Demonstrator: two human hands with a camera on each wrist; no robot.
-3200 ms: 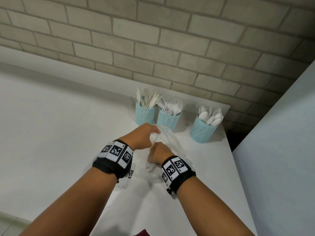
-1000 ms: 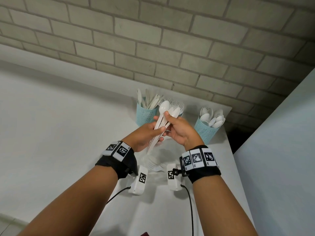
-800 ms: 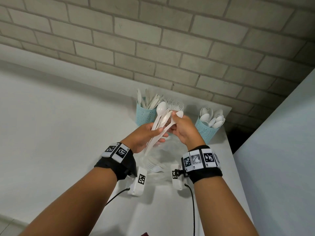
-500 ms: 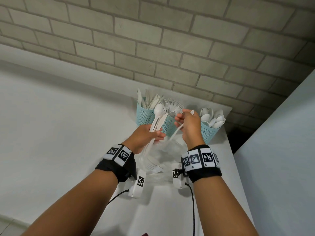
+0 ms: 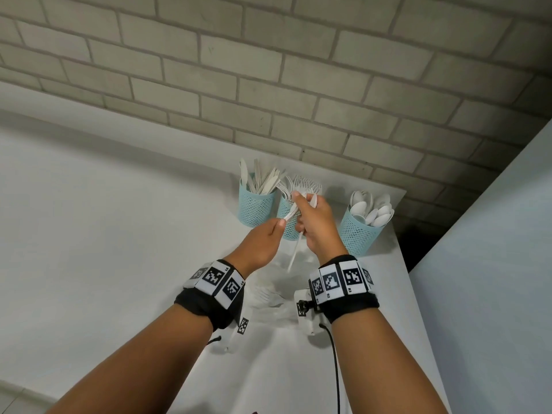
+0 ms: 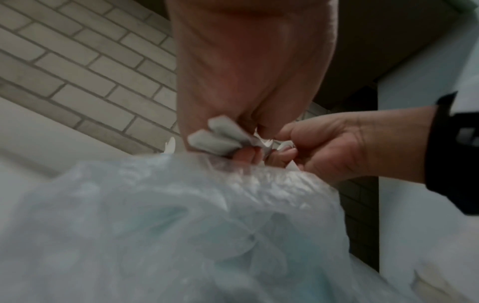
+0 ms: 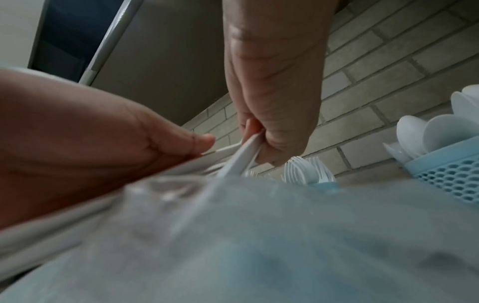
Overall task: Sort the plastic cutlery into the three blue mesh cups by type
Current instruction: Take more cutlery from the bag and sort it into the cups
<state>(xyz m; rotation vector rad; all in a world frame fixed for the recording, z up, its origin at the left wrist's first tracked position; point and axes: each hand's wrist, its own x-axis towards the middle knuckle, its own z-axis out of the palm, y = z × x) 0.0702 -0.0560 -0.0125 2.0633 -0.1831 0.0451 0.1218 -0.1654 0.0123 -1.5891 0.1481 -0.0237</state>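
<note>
Three blue mesh cups stand by the wall: the knife cup (image 5: 256,206), the fork cup (image 5: 283,212) and the spoon cup (image 5: 357,234). My left hand (image 5: 279,227) pinches a bundle of white cutlery (image 5: 290,213) in front of the fork cup; the handle ends (image 6: 220,137) stick out under its palm. My right hand (image 5: 301,204) grips a white spoon whose handle (image 5: 294,252) hangs down, and its fingers touch the bundle's upper end. In the right wrist view that hand (image 7: 261,139) closes round white handles (image 7: 241,155). The bundle's heads are hidden by the hands.
A clear plastic bag (image 5: 268,294) with more cutlery lies crumpled on the white table (image 5: 89,234) under both hands. A brick wall (image 5: 268,85) runs behind the cups. A pale panel (image 5: 493,264) rises at the right beyond the table's edge.
My right hand drew one spoon out to the right, then came back to the bundle with it. My left hand carried the bundle forward and tipped it lower in front of the fork cup.
</note>
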